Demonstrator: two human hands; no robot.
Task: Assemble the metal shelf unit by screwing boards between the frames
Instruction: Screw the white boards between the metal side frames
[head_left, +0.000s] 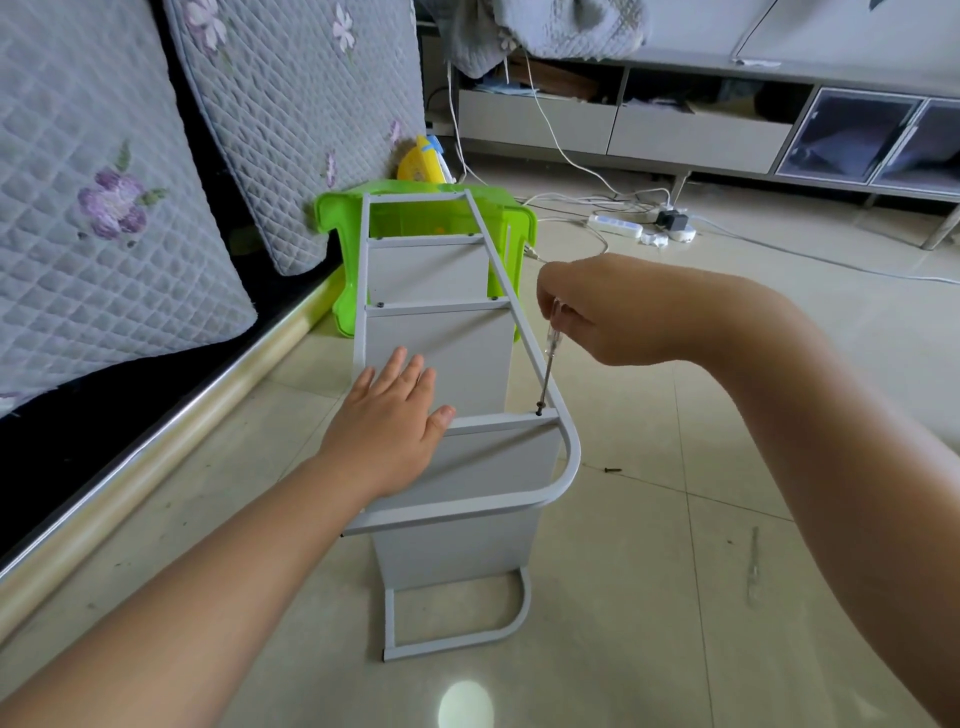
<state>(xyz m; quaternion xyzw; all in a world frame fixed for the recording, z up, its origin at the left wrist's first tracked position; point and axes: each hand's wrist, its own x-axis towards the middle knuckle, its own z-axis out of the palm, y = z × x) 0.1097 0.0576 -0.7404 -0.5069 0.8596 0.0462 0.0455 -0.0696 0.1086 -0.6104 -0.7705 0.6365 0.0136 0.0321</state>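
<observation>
Left hand (390, 418) lay palm down, fingers straight and together, forearm reaching in from lower left. Right hand (592, 312) was raised, wrist bent, fingers curled, pinching the clear-handled thin metal screwdriver (549, 358) held nearly upright, tip down.

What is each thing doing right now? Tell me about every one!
Left hand: flat, fingers straight, pressing a board.
Right hand: gripping the screwdriver.
Screwdriver: near upright, tip on a screw.
Screw: partly in, head raised.
Shelf unit: lying on its side.
Loose screw: lying on the floor.
</observation>
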